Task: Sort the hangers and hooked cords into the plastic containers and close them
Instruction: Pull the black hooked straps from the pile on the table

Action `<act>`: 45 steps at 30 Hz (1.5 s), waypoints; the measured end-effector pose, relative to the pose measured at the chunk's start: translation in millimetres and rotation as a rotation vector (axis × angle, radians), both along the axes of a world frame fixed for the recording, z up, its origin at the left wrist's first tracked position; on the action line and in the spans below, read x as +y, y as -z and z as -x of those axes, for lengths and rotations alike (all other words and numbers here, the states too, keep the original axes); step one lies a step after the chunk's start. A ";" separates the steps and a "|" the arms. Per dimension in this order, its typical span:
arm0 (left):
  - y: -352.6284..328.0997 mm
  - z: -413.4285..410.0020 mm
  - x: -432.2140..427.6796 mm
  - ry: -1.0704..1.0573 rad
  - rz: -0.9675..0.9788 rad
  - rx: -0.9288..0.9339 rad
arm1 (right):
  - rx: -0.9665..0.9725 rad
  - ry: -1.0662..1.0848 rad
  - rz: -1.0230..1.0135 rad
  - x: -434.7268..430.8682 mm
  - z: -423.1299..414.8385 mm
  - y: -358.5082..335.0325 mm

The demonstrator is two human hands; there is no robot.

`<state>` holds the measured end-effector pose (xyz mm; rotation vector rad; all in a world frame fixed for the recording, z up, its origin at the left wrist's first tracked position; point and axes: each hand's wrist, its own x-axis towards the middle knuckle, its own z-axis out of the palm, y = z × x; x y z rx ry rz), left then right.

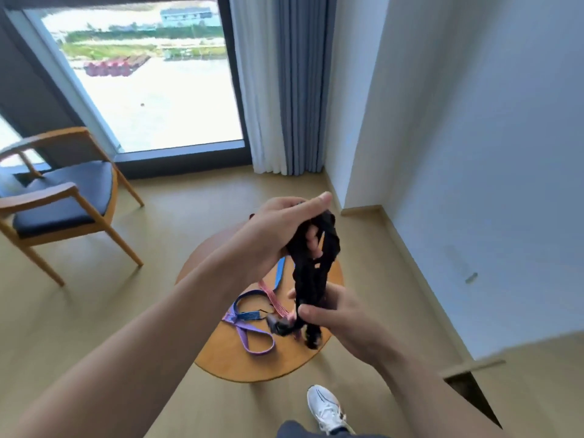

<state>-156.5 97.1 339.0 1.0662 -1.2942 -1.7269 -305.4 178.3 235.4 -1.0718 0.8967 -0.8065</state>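
Hands (pixel 284 229) (pixel 335 311) hold dark cords (pixel 313 273), seemingly, over round table (pixel 227 352).

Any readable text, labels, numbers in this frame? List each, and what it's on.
None can be read.
Building outside the window: too blurred for any sign.
White shoe: dark markings only, no letters legible.
Black cords and the straps on the table: no label shows.
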 end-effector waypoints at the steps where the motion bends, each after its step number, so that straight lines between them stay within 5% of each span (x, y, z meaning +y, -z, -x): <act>1: 2.7 -0.1 5.6 0.001 -0.007 -0.006 | 0.040 0.039 0.007 15.3 2.8 -1.7; 9: 65.9 15.0 25.5 -0.075 -0.234 -0.024 | 0.426 0.347 -0.132 138.3 56.9 5.7; 11: 84.8 32.0 38.5 0.043 -0.193 -0.314 | 0.581 0.431 -0.102 164.5 73.5 -2.1; 14: 102.0 66.6 76.6 0.347 0.182 -0.806 | 0.825 0.465 -0.036 196.8 95.2 -17.3; 16: 90.8 92.0 113.6 0.604 0.277 -0.579 | 0.849 0.473 -0.039 218.1 107.1 -29.0; 20: 70.9 150.8 197.4 1.178 0.132 -0.108 | 0.718 0.510 -0.015 270.0 133.2 -56.7; 26: 89.4 243.0 324.8 1.233 -0.077 0.166 | 0.421 1.031 -0.011 386.9 184.0 -63.8; 30: 110.3 299.8 416.2 1.261 -0.125 0.101 | 0.333 1.424 -0.185 473.6 220.8 -40.4; 34: 124.1 354.4 510.3 1.256 -0.173 -0.079 | 0.572 1.619 -0.354 570.4 259.1 -12.7; 41: 120.9 448.2 657.1 1.094 -0.493 -0.271 | 0.484 1.545 -0.294 722.5 278.5 28.2; 45: 110.8 482.1 715.4 1.278 -0.441 -0.370 | 0.502 1.661 -0.337 770.4 299.7 44.1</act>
